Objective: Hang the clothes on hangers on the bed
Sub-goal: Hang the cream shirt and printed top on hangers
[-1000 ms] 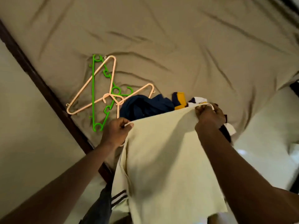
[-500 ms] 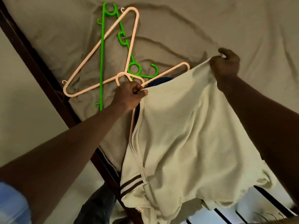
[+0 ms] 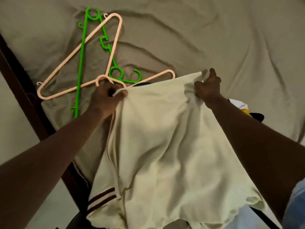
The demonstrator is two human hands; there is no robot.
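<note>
— Grips?
— My left grip [image 3: 107, 96] and right grip [image 3: 208, 87] each pinch the cream garment [image 3: 165, 138]'s top edge, mid-frame, spreading it over the bed [image 3: 214, 38].
— Why there?
— Peach hanger [image 3: 165, 73] lies just beyond, likely next.

Home bedroom: sheeted bed [image 3: 214, 38], strewn hangers [image 3: 92, 52]

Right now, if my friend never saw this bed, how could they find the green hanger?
Start at the tan bed sheet and look to its left side, beyond the cream cloth being held up. The green hanger lies there, crossed with a peach hanger. It is the only bright green one, with round loops along one arm.
</note>
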